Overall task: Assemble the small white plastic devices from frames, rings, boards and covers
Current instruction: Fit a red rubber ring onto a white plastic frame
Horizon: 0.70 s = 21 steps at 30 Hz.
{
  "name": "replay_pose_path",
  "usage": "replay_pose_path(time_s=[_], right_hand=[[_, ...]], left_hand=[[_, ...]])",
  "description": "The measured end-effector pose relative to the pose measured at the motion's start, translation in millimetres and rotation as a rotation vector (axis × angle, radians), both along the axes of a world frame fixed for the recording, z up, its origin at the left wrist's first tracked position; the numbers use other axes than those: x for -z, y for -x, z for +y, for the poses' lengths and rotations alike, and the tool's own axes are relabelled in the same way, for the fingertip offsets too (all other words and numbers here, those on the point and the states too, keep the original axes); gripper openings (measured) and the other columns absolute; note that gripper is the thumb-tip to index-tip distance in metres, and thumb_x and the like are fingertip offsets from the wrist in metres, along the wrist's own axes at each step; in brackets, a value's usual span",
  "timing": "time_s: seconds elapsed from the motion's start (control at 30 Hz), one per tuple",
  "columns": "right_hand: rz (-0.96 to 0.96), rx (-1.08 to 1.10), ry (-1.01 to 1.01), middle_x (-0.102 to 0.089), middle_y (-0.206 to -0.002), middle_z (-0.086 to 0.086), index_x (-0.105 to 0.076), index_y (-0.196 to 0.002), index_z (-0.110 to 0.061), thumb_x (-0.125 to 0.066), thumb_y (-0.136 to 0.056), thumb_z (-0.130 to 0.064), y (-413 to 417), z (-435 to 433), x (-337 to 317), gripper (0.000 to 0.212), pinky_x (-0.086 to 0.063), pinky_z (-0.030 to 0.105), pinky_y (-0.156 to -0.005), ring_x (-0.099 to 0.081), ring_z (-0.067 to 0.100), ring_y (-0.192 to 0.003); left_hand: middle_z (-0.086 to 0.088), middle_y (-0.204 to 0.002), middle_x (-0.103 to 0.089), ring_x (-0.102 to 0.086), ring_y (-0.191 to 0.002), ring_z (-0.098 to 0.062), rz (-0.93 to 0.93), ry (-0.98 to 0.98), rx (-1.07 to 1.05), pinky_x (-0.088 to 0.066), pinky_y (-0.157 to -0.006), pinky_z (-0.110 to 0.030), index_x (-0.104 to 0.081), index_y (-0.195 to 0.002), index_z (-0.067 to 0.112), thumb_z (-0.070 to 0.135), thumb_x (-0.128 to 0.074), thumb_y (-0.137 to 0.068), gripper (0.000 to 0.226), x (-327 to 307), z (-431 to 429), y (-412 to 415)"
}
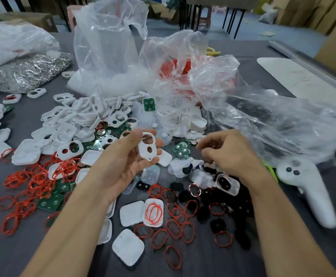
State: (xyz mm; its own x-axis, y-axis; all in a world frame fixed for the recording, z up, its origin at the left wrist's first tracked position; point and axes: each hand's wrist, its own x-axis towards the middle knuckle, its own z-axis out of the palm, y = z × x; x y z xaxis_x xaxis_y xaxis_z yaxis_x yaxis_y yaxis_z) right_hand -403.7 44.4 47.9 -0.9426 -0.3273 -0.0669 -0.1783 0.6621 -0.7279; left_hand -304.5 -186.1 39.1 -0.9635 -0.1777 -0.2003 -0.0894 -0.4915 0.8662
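Just the head cam on my feed, so here's what I've got. The left hand (123, 162) is up over the middle of the grey table (278, 256), palm turned toward the camera. It's pinching a white frame (148, 147) with two holes between thumb and fingertips, and the frame stands roughly upright, clear of the clutter below. The right hand (230, 154) sits near it on the right, fingers curled in over a heap of small black and white bits (205, 170). It's blurred, and I honestly can't tell whether it's got hold of anything. Behind the left hand there's a big pile of white frames (79, 116), with green boards (50, 202) poking out from under it and a few more lying toward the near left. Red rings (39, 180) are scattered all over the left side and along the front. Between the two forearms lie a few white covers (132, 213), and an open shell (154, 211) touching one of them has red rings sitting inside it. Black pads (241, 208) are strewn around the right forearm. Crumpled clear plastic bags (111, 47) tower at the back, a silvery foil bag (27, 72) sits far left, and a white handheld controller (310, 188) lies on the table at the right.
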Motion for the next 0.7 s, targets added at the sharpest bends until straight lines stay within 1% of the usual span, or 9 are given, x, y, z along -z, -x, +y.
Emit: replay_pose_path(time_s=[0.13,0.23,0.33,0.37,0.43,0.5,0.57,0.63,0.7], right_hand=[[0.107,0.089,-0.091,-0.071,-0.065,-0.019,-0.080,-0.084,-0.033,-0.070,-0.090,-0.016,0,-3,3,0.021,-0.040,0.005,-0.045,-0.063,-0.006,-0.057],[0.170,0.102,-0.114,-0.076,-0.091,-0.014,-0.080,-0.104,-0.031,-0.067,-0.094,-0.017,-2,-14,6,0.022,-0.040,0.005,-0.044,-0.061,-0.002,-0.052],[0.090,-0.021,-0.040,-0.071,-0.117,-0.008,-0.066,-0.134,-0.033,-0.059,-0.098,-0.013,-2,-28,7,0.042,-0.039,0.005,-0.043,-0.054,-0.003,-0.042],[0.041,-0.077,-0.053,-0.066,-0.130,-0.006,-0.061,-0.139,-0.035,-0.056,-0.099,-0.012,-2,-34,7,0.047,-0.045,0.007,-0.050,-0.057,-0.005,-0.048],[0.008,-0.148,-0.146,-0.050,-0.153,-0.006,-0.056,-0.143,-0.038,-0.052,-0.099,-0.008,-2,-44,8,0.054,-0.051,0.018,-0.095,-0.064,-0.001,-0.110],[0.085,-0.111,-0.196,-0.058,-0.147,-0.007,-0.065,-0.135,-0.036,-0.053,-0.096,-0.005,-1,-51,7,0.051,-0.039,0.031,-0.115,-0.050,0.015,-0.135],[0.245,-0.044,-0.140,-0.069,-0.123,-0.008,-0.075,-0.118,-0.032,-0.058,-0.093,-0.007,-1,-58,4,0.039,-0.044,0.036,-0.111,-0.057,0.019,-0.125],[0.314,-0.076,-0.066,-0.069,-0.118,-0.007,-0.078,-0.107,-0.031,-0.061,-0.093,-0.009,-1,-75,-2,0.031,-0.047,0.032,-0.104,-0.059,0.017,-0.117],[0.240,-0.202,-0.053,-0.073,-0.115,-0.005,-0.078,-0.105,-0.031,-0.061,-0.094,-0.009,4,-106,-10,0.030,-0.050,0.017,-0.078,-0.064,0.008,-0.089]], left_hand=[[-0.014,-0.102,-0.077,-0.075,-0.088,-0.023,-0.017,0.015,0.005,-0.062,-0.067,-0.029,-0.083,-0.093,0.016,0.044,-0.062,-0.084,0.036,1,2,2],[-0.014,-0.104,-0.077,-0.076,-0.090,-0.022,-0.007,0.016,-0.003,-0.062,-0.067,-0.028,-0.083,-0.095,0.017,0.044,-0.060,-0.087,0.037,3,0,2],[-0.013,-0.103,-0.078,-0.076,-0.088,-0.022,-0.008,0.004,-0.032,-0.061,-0.067,-0.028,-0.083,-0.093,0.016,0.044,-0.059,-0.089,0.037,4,-4,4],[-0.013,-0.102,-0.078,-0.076,-0.088,-0.022,-0.010,0.003,-0.040,-0.061,-0.067,-0.028,-0.083,-0.093,0.016,0.044,-0.058,-0.089,0.037,5,-5,4],[-0.012,-0.101,-0.078,-0.077,-0.087,-0.021,-0.016,0.001,-0.053,-0.061,-0.066,-0.027,-0.083,-0.091,0.016,0.044,-0.058,-0.088,0.037,5,-6,5],[-0.011,-0.099,-0.079,-0.077,-0.084,-0.020,-0.022,-0.019,-0.081,-0.061,-0.065,-0.027,-0.084,-0.089,0.017,0.043,-0.059,-0.087,0.037,5,-10,5],[-0.011,-0.096,-0.079,-0.077,-0.081,-0.020,-0.028,-0.040,-0.109,-0.061,-0.063,-0.027,-0.084,-0.087,0.017,0.043,-0.059,-0.086,0.037,3,-13,6],[-0.012,-0.094,-0.078,-0.076,-0.077,-0.019,-0.029,-0.051,-0.135,-0.061,-0.063,-0.027,-0.084,-0.087,0.016,0.044,-0.060,-0.085,0.038,3,-17,7],[-0.013,-0.093,-0.077,-0.075,-0.075,-0.020,-0.013,-0.099,-0.177,-0.061,-0.062,-0.028,-0.083,-0.087,0.013,0.044,-0.061,-0.084,0.038,3,-23,6]])
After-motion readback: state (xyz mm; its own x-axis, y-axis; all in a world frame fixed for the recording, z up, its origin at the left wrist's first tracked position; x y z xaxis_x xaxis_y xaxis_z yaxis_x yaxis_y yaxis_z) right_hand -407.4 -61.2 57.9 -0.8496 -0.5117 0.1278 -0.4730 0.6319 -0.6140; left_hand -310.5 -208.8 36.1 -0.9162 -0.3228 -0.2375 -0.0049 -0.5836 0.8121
